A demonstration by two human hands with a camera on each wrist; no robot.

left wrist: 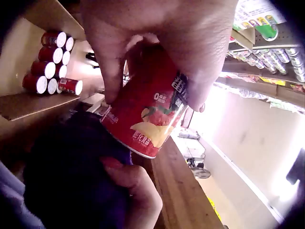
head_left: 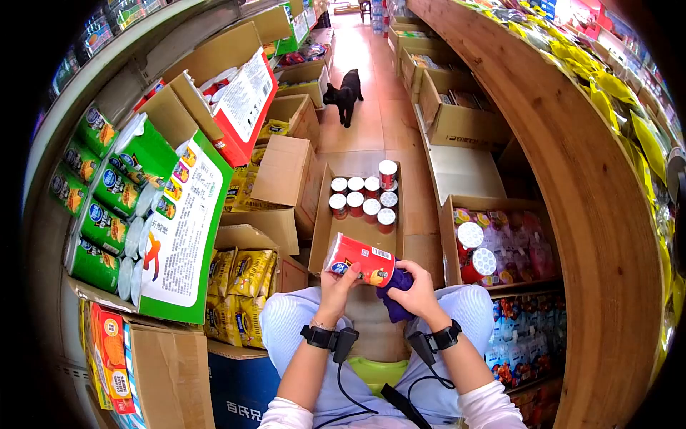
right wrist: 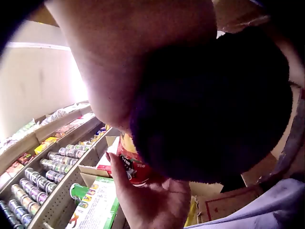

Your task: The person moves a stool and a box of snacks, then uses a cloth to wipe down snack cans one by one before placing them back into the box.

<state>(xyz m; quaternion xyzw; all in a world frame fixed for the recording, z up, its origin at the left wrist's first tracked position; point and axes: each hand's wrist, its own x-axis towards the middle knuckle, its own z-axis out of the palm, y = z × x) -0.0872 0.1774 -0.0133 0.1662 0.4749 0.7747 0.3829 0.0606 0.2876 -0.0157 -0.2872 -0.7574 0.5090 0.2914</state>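
A red can [head_left: 361, 260] lies tilted across the space above the knees, gripped round its side by my left hand [head_left: 339, 287]. My right hand [head_left: 420, 291] holds a dark purple cloth [head_left: 399, 294] against the can's right end. In the left wrist view the left fingers and thumb straddle the can [left wrist: 147, 105], and the cloth [left wrist: 71, 171] lies just below its end. The cloth [right wrist: 214, 105] fills much of the right wrist view and hides part of the can [right wrist: 136, 167], with the left hand [right wrist: 147, 200] around it.
Ahead, an open carton [head_left: 321, 243] holds several red cans with white lids. Another carton [head_left: 449, 243] at right has two cans on packaged goods. Green cans [head_left: 100, 266] and yellow packets [head_left: 250, 272] stand at left. A black cat [head_left: 347, 94] stands in the aisle.
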